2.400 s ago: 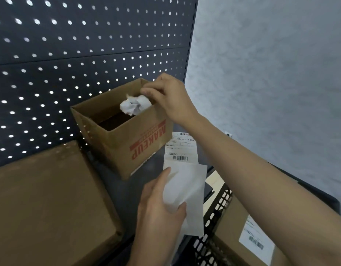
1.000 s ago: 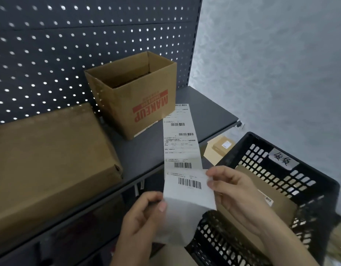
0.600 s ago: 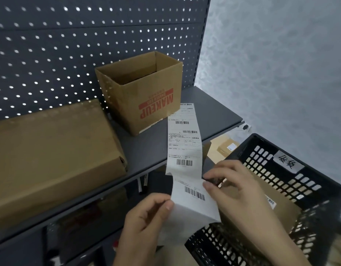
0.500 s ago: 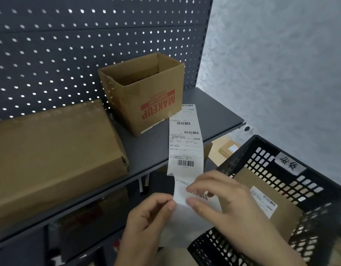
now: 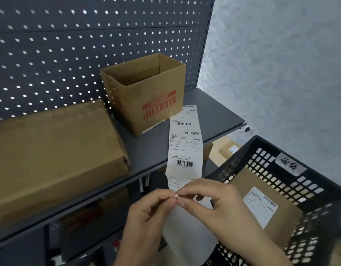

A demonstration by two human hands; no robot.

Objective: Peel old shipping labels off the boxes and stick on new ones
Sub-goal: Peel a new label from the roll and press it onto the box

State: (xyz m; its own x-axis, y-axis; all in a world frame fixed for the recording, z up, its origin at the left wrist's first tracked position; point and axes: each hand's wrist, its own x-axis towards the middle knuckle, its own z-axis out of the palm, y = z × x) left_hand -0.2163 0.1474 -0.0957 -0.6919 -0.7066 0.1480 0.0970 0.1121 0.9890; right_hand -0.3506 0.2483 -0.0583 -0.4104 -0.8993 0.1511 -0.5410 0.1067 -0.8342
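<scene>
A long strip of white shipping labels point(image 5: 185, 143) runs from the grey shelf point(image 5: 219, 110) down to my hands. My left hand point(image 5: 146, 219) pinches the strip's left edge where a printed label meets bare backing paper. My right hand point(image 5: 221, 206) pinches the same spot with thumb and forefinger, fingertips touching those of the left. A flat brown box point(image 5: 288, 223) with a white label point(image 5: 260, 206) stuck on top lies in the black plastic crate point(image 5: 309, 181) at the lower right.
An open brown carton printed MAKEUP point(image 5: 146, 93) stands on the shelf against the perforated back panel point(image 5: 70, 45). A large closed brown box point(image 5: 54, 150) fills the shelf's left side. More small boxes point(image 5: 227, 148) lie on the floor below. A grey wall is on the right.
My right hand dropped a crumpled paper into the MAKEUP carton, then came down to the strip. Both hands now meet at the strip's left edge, and its lower end has curled.
</scene>
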